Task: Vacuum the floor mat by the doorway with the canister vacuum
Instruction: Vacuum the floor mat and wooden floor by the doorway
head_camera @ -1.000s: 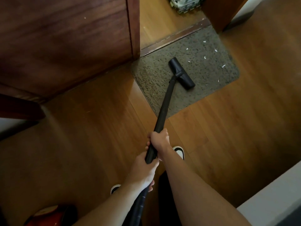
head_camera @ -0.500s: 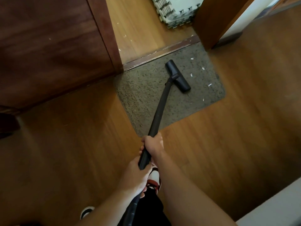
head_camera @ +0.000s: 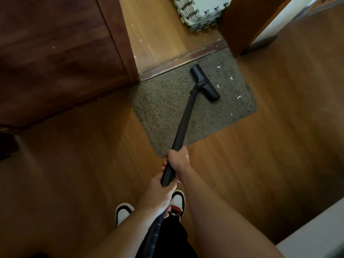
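Observation:
A grey-brown floor mat (head_camera: 167, 108) lies on the wooden floor against the doorway threshold. Several white scraps (head_camera: 238, 97) dot its right part. The black vacuum wand (head_camera: 183, 123) runs from my hands up to the black floor nozzle (head_camera: 204, 82), which rests on the mat's upper middle, angled. My right hand (head_camera: 177, 161) grips the wand higher up. My left hand (head_camera: 158, 196) grips it lower, where the ribbed hose (head_camera: 152, 237) begins. The canister is out of view.
A dark wooden door (head_camera: 55, 53) stands at the left, with a door frame post (head_camera: 242, 25) at the right. Foam puzzle tiles (head_camera: 201, 13) lie past the threshold strip (head_camera: 182, 59). My shoes (head_camera: 122, 213) stand on the floor below. A pale surface edge (head_camera: 316, 235) is at bottom right.
The nozzle has shifted toward the mat's right part, closer to the threshold and the white scraps. My view has moved closer to the doorway, and both hands keep their grip.

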A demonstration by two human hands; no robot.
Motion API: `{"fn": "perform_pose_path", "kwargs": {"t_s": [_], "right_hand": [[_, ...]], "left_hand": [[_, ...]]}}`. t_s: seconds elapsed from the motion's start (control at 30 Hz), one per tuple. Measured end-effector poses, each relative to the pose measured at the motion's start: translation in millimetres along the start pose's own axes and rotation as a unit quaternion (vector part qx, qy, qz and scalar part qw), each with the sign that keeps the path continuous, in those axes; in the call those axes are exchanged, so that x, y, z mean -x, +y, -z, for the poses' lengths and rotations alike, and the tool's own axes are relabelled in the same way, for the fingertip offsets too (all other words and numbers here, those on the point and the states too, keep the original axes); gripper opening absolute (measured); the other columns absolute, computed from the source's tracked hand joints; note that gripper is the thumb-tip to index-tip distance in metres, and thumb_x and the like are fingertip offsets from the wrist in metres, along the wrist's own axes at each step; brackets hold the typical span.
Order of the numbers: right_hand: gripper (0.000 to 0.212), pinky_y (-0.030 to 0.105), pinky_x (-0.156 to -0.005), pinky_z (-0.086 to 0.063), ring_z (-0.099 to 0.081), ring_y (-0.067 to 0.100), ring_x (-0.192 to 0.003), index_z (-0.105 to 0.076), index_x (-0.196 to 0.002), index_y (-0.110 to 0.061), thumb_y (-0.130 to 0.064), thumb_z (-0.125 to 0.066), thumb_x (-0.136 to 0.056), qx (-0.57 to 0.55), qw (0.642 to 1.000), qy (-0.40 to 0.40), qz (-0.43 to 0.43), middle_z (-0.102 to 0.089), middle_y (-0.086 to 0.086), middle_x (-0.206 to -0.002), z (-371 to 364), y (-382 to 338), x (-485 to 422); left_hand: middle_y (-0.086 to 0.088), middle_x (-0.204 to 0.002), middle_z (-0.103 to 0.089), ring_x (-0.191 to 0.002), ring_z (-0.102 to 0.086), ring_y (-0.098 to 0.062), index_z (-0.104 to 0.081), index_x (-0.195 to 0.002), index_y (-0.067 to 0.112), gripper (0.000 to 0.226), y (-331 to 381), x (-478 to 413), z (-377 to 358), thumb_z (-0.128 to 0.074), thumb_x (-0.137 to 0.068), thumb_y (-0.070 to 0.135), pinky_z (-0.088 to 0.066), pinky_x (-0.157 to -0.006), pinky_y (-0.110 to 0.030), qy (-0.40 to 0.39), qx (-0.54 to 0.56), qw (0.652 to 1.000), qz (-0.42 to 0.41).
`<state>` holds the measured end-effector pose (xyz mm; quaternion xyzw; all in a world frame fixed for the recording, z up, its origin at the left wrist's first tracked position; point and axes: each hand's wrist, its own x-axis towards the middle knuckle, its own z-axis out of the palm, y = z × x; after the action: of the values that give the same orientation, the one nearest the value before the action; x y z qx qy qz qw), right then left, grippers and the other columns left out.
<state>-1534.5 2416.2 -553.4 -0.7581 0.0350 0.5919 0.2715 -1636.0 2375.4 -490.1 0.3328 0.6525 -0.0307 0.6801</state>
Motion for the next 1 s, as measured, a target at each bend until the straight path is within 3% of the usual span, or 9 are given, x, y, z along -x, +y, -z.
{"fn": "perform_pose_path", "kwargs": {"t_s": [0.23, 0.4, 0.47, 0.6, 0.8, 1.0], "right_hand": [[0.036, 0.030, -0.044, -0.049, -0.048, 0.017, -0.040, -0.042, -0.120, -0.016, 0.000, -0.056, -0.090, -0.013, 1.000, 0.013, -0.003, -0.050, 0.012, -0.066, -42.1, 35.5, 21.6], [0.033, 0.031, -0.047, -0.052, -0.054, 0.017, -0.046, -0.044, -0.120, -0.017, -0.005, -0.058, -0.092, -0.028, 0.999, 0.022, 0.003, -0.055, 0.015, -0.081, -85.2, 76.0, 41.9], [0.032, 0.031, -0.049, -0.053, -0.057, 0.015, -0.048, -0.047, -0.120, -0.016, -0.006, -0.060, -0.092, -0.038, 0.999, 0.025, 0.019, -0.056, 0.013, -0.081, -101.2, 92.6, 51.0], [0.040, 0.031, -0.051, -0.054, -0.057, 0.012, -0.049, -0.051, -0.123, -0.016, -0.002, -0.064, -0.089, -0.043, 0.998, 0.026, 0.043, -0.055, 0.005, -0.074, -127.0, 124.5, 64.9], [0.040, 0.031, -0.049, -0.052, -0.056, 0.014, -0.047, -0.050, -0.124, -0.009, 0.003, -0.063, -0.089, -0.025, 0.997, 0.031, 0.071, -0.053, 0.004, -0.065, -142.6, 143.6, 61.4], [0.045, 0.031, -0.048, -0.051, -0.056, 0.015, -0.048, -0.050, -0.132, -0.014, 0.001, -0.061, -0.090, -0.034, 0.996, 0.035, 0.080, -0.052, 0.002, -0.062, -141.5, 145.1, 41.9]], "left_hand": [[-0.010, -0.066, -0.051, -0.040, -0.044, -0.020, -0.063, -0.095, 0.012, 0.011, -34.3, 14.6, 45.0, -0.061, -0.097, 0.023, -0.040, -0.036, -0.024, -0.029, 0.020, 0.999, 0.006], [-0.004, -0.060, -0.056, -0.045, -0.052, -0.020, -0.063, -0.094, 0.022, 0.001, -83.1, 22.1, 90.7, -0.062, -0.094, 0.022, -0.046, -0.045, -0.029, -0.031, 0.008, 0.999, 0.019], [-0.005, -0.060, -0.056, -0.046, -0.052, -0.018, -0.063, -0.100, 0.025, 0.008, -97.8, 28.0, 106.1, -0.061, -0.094, 0.020, -0.044, -0.044, -0.027, -0.030, 0.022, 0.999, 0.029], [-0.006, -0.059, -0.056, -0.040, -0.048, -0.017, -0.062, -0.113, 0.021, 0.018, -117.6, 36.4, 128.0, -0.060, -0.097, 0.014, -0.040, -0.037, -0.026, -0.039, 0.040, 0.998, 0.017], [-0.008, -0.061, -0.049, -0.037, -0.042, -0.019, -0.058, -0.109, 0.000, 0.015, -139.3, 29.4, 140.6, -0.059, -0.095, 0.005, -0.038, -0.035, -0.026, -0.048, 0.051, 0.998, -0.003], [-0.005, -0.059, -0.052, -0.038, -0.044, -0.020, -0.061, -0.104, 0.006, 0.011, -141.3, 7.8, 134.0, -0.057, -0.095, 0.001, -0.039, -0.035, -0.027, -0.053, 0.053, 0.997, -0.008]]}}
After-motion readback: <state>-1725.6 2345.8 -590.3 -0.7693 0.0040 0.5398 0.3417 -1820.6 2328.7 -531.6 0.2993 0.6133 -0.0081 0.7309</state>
